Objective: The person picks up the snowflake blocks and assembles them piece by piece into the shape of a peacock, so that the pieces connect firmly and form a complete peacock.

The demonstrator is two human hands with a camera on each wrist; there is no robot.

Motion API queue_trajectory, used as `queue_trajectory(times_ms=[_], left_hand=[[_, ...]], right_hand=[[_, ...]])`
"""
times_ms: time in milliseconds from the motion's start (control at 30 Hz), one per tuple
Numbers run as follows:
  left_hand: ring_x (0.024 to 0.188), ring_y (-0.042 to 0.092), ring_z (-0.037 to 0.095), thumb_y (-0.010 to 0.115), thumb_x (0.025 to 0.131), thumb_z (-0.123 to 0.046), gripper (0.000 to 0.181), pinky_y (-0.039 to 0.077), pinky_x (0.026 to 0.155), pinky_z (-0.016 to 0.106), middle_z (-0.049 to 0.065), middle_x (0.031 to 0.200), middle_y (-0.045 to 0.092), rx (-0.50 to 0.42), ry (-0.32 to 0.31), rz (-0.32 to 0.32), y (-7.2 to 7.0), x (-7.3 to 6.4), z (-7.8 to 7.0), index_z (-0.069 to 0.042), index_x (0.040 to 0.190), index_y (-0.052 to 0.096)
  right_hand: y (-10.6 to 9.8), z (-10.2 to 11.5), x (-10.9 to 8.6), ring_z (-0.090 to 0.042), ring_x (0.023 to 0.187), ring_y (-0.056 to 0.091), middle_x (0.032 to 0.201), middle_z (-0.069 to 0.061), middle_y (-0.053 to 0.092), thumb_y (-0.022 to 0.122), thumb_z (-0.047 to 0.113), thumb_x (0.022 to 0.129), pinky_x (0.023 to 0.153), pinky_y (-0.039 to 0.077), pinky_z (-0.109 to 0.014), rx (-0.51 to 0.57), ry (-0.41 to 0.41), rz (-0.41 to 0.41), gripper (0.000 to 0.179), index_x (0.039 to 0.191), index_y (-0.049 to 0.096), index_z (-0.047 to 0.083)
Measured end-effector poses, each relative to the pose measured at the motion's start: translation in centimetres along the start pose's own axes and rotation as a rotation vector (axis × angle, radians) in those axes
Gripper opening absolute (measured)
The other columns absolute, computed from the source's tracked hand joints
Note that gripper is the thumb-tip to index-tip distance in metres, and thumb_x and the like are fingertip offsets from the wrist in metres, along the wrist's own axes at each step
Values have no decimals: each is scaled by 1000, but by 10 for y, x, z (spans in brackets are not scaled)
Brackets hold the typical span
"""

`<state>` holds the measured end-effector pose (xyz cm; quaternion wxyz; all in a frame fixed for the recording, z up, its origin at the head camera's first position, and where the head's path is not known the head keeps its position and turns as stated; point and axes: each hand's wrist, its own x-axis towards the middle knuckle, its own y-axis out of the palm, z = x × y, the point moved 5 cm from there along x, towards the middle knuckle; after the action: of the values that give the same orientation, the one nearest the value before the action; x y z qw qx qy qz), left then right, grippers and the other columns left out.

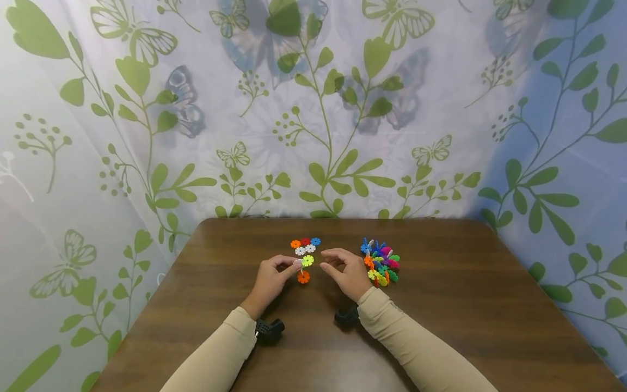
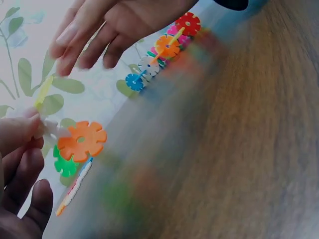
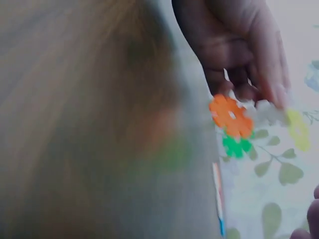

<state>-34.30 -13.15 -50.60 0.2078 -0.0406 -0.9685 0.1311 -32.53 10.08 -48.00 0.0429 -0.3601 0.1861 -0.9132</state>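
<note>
My left hand pinches a white notched disc between thumb and fingers. Joined to that disc are a yellow disc and an orange disc, flower-shaped plastic pieces. A green disc shows behind the orange one in both wrist views; how it connects cannot be told. Just right of these pieces, my right hand hovers with relaxed fingers, its thumb and fingertips apart and nothing between them. In the right wrist view only a bit of its fingertips shows.
Beyond the hands, orange, red, blue and white discs lie on the brown table. A mixed pile of coloured discs sits beside the right hand. A patterned curtain hangs behind the table.
</note>
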Motion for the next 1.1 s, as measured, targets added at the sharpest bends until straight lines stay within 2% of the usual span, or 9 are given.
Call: queue_trajectory(times_ms=[133,267,367,467,567,700,900,1000,1100], left_hand=[[81,67,22,85,93,-26,15,57,70,28,-1,95,75,3,-24,-7,-1,1,1,-13,102,83],[82,67,21,85,93,-24,15,57,71,29,-1,95,75,13,-27,1,-1,2,0,-13,103,83],[82,68,21,86,92,-24,15,57,71,28,0,95,75,10,-24,6,1,3,0,-13,102,83],[82,68,20,86,92,-24,15,56,71,26,-1,94,75,10,-20,10,3,2,0,-13,102,83],[82,69,23,86,91,-19,13,56,70,25,1,94,76,9,-20,9,6,0,1,-11,101,82],[81,68,25,86,90,-13,12,56,71,26,2,94,75,11,-12,-4,7,-1,-1,-9,100,82],[79,68,18,86,92,-16,9,57,72,27,-3,92,75,38,-1,11,7,-1,-1,-13,99,83],[79,68,17,85,92,-19,9,57,72,28,-4,93,75,45,2,30,7,-2,-1,-15,99,83],[80,69,18,85,93,-22,10,58,73,28,-5,93,75,46,2,38,6,-2,-1,-16,100,83]], right_hand=[[-27,-2,-1,-18,84,69,103,-4,76,81,5,94,72,59,-34,-3,-19,-73,19,113,78,3],[-72,-7,2,-23,78,65,98,-7,76,80,-5,91,66,54,-32,-76,-29,-263,15,106,79,0],[-110,-23,4,-22,78,63,100,-10,76,79,-4,93,68,52,-24,-163,49,-383,13,104,79,0],[-145,-49,-2,-18,81,64,102,-13,77,77,1,96,70,48,-15,-225,171,-394,11,107,79,-1],[-171,-75,-14,-20,84,66,102,-15,77,76,3,98,71,47,-13,-270,287,-324,12,109,78,-2],[-188,-97,-27,-28,89,68,106,-17,76,76,4,98,72,51,-20,-312,364,-127,14,111,77,-1],[-176,-108,-32,-36,102,69,115,-15,74,80,11,97,88,58,-49,-277,391,170,20,115,78,4],[-167,-108,-31,-37,103,69,114,-15,74,79,9,97,92,55,-58,-291,380,246,18,115,79,5],[-163,-108,-29,-38,103,68,110,-13,75,78,4,97,93,54,-60,-329,376,260,13,110,80,5]])
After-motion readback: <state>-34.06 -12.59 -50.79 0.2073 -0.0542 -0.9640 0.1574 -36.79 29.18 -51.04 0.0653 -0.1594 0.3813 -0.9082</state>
